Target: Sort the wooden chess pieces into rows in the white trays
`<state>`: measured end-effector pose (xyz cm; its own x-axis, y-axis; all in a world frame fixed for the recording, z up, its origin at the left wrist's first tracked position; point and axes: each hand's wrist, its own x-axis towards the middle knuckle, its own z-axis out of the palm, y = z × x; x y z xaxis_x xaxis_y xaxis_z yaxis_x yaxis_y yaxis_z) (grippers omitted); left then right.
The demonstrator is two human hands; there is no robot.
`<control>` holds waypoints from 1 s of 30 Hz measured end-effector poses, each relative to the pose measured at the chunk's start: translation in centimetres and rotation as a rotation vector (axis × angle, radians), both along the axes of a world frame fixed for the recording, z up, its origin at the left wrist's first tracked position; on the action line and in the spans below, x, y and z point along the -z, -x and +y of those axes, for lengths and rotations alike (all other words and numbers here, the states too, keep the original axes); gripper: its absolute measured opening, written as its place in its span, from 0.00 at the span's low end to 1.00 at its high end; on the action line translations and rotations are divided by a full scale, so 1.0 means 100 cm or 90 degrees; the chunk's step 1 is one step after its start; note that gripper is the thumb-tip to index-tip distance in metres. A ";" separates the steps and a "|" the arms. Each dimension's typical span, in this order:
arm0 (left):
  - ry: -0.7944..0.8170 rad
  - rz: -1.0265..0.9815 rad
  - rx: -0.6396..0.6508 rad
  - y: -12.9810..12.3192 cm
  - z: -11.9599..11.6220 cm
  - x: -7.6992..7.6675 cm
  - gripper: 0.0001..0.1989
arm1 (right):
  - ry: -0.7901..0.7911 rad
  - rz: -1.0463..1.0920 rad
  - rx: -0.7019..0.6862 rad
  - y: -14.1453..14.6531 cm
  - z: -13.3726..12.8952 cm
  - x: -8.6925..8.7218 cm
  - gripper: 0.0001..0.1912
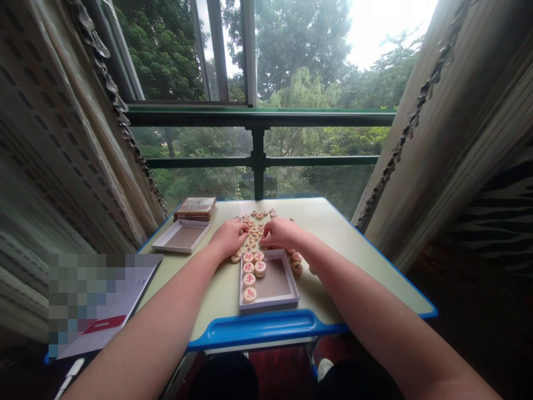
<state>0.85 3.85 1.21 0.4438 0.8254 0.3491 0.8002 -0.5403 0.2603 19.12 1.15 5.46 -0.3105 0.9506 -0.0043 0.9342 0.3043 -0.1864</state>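
Xiangqi pieces (254, 236) lie loose in a band running roughly twelve to six o'clock between the two hands, off the eleven o'clock side of an open shallow box (295, 290). From the left hand (228, 239) the band lies at three o'clock; from the right hand (281, 232), at nine. Neither hand is plainly nearer. Both have their fingers bent down at the band's edges; whether either one pinches a piece, I cannot tell.

Inside the box, red-marked discs (249, 279) line the nine o'clock side, with more beside them near the far wall. Other discs (297, 268) sit just outside, around two o'clock. A second shallow box (182, 236) is at ten o'clock, stacked boxes (195, 206) just beyond it on the table (358, 272).
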 end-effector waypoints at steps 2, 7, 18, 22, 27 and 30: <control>0.003 0.005 0.000 0.000 0.000 0.000 0.13 | -0.019 0.017 -0.013 -0.002 0.002 0.007 0.16; 0.000 0.012 -0.007 0.000 0.000 0.000 0.13 | -0.008 0.076 -0.029 -0.008 -0.007 0.001 0.14; -0.011 0.029 -0.003 -0.001 -0.006 -0.004 0.15 | -0.083 0.141 -0.115 -0.027 -0.097 0.000 0.11; -0.012 0.028 0.000 -0.001 -0.008 -0.005 0.15 | -0.124 0.192 -0.156 -0.028 -0.106 0.017 0.10; -0.007 0.035 0.009 0.000 -0.008 -0.004 0.15 | -0.107 0.175 -0.175 -0.022 -0.103 0.014 0.11; -0.009 0.039 0.008 -0.001 -0.005 -0.003 0.14 | -0.081 0.148 -0.165 -0.015 -0.100 0.012 0.12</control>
